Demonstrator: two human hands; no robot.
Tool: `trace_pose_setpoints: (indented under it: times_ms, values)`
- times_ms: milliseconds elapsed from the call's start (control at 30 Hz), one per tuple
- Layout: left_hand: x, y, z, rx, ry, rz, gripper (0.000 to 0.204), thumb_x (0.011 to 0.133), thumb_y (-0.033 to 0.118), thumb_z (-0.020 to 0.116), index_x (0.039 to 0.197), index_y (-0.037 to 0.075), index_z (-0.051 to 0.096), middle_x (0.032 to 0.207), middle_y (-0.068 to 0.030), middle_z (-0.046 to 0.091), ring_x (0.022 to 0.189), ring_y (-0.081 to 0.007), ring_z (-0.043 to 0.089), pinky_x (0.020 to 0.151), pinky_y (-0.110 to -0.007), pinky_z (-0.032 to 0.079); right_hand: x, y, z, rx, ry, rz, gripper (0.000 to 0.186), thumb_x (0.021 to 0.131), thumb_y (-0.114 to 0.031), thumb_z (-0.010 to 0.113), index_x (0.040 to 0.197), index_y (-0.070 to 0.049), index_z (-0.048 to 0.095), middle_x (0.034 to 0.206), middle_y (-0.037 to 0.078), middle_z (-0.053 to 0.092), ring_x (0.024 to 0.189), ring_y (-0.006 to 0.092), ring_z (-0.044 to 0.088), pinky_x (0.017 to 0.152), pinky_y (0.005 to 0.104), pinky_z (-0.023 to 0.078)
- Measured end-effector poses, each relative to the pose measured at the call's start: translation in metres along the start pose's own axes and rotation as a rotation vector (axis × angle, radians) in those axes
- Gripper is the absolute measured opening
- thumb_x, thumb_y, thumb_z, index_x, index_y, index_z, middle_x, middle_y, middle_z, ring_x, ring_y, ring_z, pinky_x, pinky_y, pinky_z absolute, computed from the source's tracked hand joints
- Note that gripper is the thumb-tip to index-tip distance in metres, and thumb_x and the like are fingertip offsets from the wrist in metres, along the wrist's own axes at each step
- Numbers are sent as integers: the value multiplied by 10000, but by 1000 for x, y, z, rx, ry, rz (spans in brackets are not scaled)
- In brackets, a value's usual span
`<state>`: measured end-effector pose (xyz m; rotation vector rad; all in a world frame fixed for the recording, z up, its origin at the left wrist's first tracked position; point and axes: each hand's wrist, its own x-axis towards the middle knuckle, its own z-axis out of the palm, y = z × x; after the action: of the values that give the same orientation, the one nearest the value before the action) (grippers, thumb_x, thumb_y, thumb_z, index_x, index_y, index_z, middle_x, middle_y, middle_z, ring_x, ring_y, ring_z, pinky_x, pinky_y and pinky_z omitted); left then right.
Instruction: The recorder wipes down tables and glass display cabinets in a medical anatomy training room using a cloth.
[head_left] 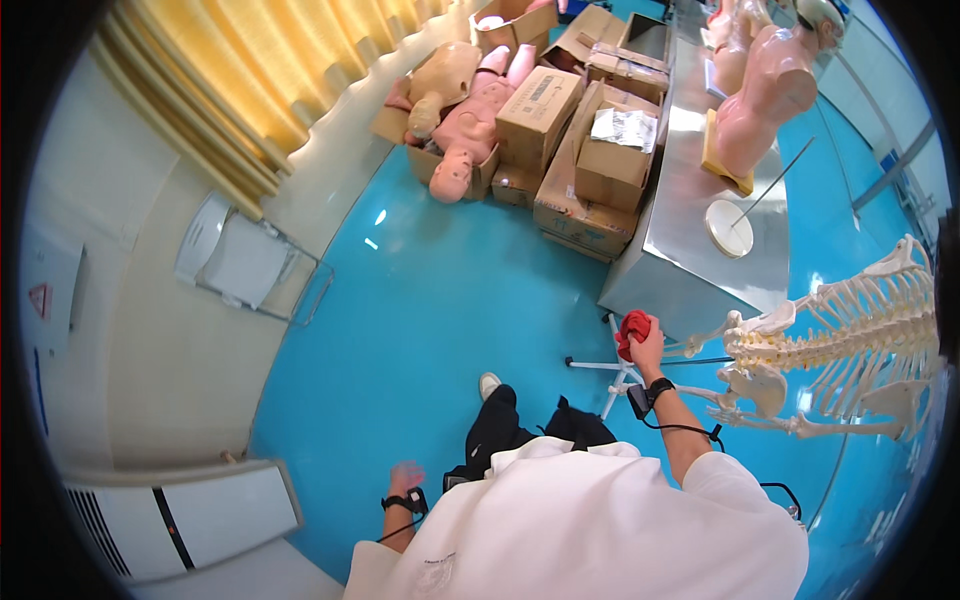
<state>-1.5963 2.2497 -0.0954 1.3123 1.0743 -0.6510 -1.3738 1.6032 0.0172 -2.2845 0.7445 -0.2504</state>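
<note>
My right hand (647,345) is closed on a bunched red cloth (632,328), beside the lower part of a white skeleton model (820,340) at the right and the near end of a steel table (690,268). Below it are the white legs of a rolling stand (605,366). My left hand (405,478) hangs low at the left of my body over the blue floor, blurred by motion, so I cannot make out its fingers or whether it holds anything.
Cardboard boxes (535,120) and pink mannequins (460,140) line the back. Torso models (760,100) and a round base with a rod (728,230) stand on the table. A folded chair (240,255) leans by the left wall. A white appliance (220,510) is at lower left.
</note>
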Motion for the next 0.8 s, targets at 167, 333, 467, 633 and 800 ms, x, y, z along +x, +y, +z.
trace_pose_setpoints:
  times_ms: [167, 333, 467, 633, 800]
  values:
    - [95, 195, 47, 312, -56, 93, 369, 929, 252, 402, 1164, 1, 536, 1010, -167, 658, 782, -285, 664, 662, -386, 565, 51, -58, -11, -11, 249, -121, 570, 747, -100, 686, 1269, -133, 458, 1156, 208, 513, 1064, 412, 520, 926, 452, 445]
    - [134, 357, 184, 549, -178, 228, 326, 921, 245, 414, 1088, 27, 589, 924, -148, 680, 710, -230, 662, 600, -331, 535, 116, -89, -29, -54, 361, -36, 538, 757, -126, 691, 1252, -105, 481, 1175, 202, 483, 1065, 404, 503, 937, 449, 430]
    - [132, 421, 289, 674, -284, 319, 304, 933, 244, 426, 1089, 43, 591, 931, -140, 681, 723, -220, 662, 623, -328, 536, 183, -72, -22, -195, 382, -40, 502, 750, -145, 707, 1205, -67, 510, 1180, 183, 482, 1090, 401, 458, 962, 455, 398]
    - [122, 487, 380, 824, -387, 283, 283, 957, 240, 428, 1095, 45, 579, 953, -116, 682, 763, -213, 662, 647, -311, 527, 252, -31, 0, -433, 224, 31, 472, 669, -100, 714, 1104, -87, 531, 1121, 122, 504, 1036, 354, 472, 860, 457, 422]
    - [119, 524, 357, 823, -150, 119, 310, 943, 255, 403, 1110, 49, 563, 981, -129, 675, 783, -218, 666, 666, -328, 533, 303, -39, -5, -430, 193, 0, 447, 670, -74, 681, 1093, -84, 536, 1089, 125, 500, 989, 354, 481, 808, 466, 417]
